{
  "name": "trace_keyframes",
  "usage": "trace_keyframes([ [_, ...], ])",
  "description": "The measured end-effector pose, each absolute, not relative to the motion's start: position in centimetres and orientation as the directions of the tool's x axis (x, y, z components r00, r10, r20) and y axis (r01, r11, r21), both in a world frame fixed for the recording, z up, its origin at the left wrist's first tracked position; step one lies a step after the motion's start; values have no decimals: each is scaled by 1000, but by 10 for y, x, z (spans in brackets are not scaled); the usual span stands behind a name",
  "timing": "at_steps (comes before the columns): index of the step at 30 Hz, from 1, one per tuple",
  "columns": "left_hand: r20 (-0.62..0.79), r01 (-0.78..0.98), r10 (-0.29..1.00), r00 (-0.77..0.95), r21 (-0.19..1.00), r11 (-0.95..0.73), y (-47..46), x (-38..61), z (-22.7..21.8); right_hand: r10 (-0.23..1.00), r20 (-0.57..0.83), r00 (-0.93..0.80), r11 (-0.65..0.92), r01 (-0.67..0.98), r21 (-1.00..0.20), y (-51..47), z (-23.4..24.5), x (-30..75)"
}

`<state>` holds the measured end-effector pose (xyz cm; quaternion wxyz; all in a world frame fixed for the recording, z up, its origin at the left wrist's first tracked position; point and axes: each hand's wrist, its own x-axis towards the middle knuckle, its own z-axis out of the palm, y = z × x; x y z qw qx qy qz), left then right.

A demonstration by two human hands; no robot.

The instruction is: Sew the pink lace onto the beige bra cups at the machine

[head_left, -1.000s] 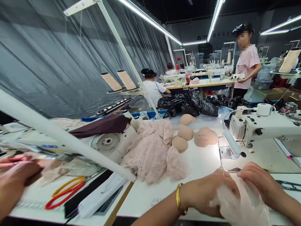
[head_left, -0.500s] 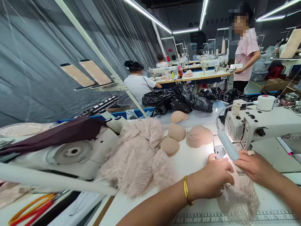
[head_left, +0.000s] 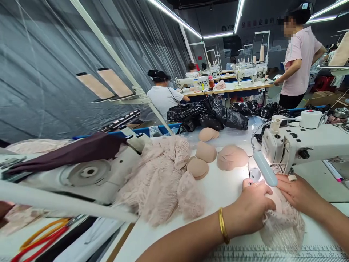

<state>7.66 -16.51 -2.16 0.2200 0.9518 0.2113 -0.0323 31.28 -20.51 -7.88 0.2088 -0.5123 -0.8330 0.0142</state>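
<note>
My left hand (head_left: pixel 252 207), with a gold bangle at the wrist, is closed on a piece of pale pink lace fabric (head_left: pixel 285 227), its thumb and fingertips pinching the edge near the machine. Flat on the same cloth rests my right hand (head_left: pixel 298 191), fingers stretched toward the needle area. The white sewing machine (head_left: pixel 313 142) stands over the work, and its tube lamp (head_left: pixel 264 168) hides the needle and the seam. Loose lace hangs from under my hands onto the table.
Left of my hands lie beige bra pads (head_left: pixel 232 158) in stacks and a heap of pink lace (head_left: pixel 160 178). A printed ruler (head_left: pixel 272 253) runs along the front. Red-handled scissors (head_left: pixel 45 240) lie far left. Black plastic bags (head_left: pixel 207 114) sit behind; a standing co-worker (head_left: pixel 300 62) is beyond.
My left hand and the lace have shifted slightly right; the right hand stays beside the machine. The standing co-worker has moved right and turned. The whole view has shifted a little.
</note>
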Motion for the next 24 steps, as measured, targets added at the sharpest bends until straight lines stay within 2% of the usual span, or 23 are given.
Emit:
trace_keyframes([
  [9,-123,391,377,918,432,-812,-166,76,-27,863,291,-412,469,868,-162,-205,-83,318],
  [18,-110,337,320,941,380,-861,-140,69,-25,802,393,-449,498,867,-25,-205,-79,318],
  [24,-88,296,283,955,321,-899,-119,69,-24,823,362,-438,500,861,-95,-206,-85,319],
])
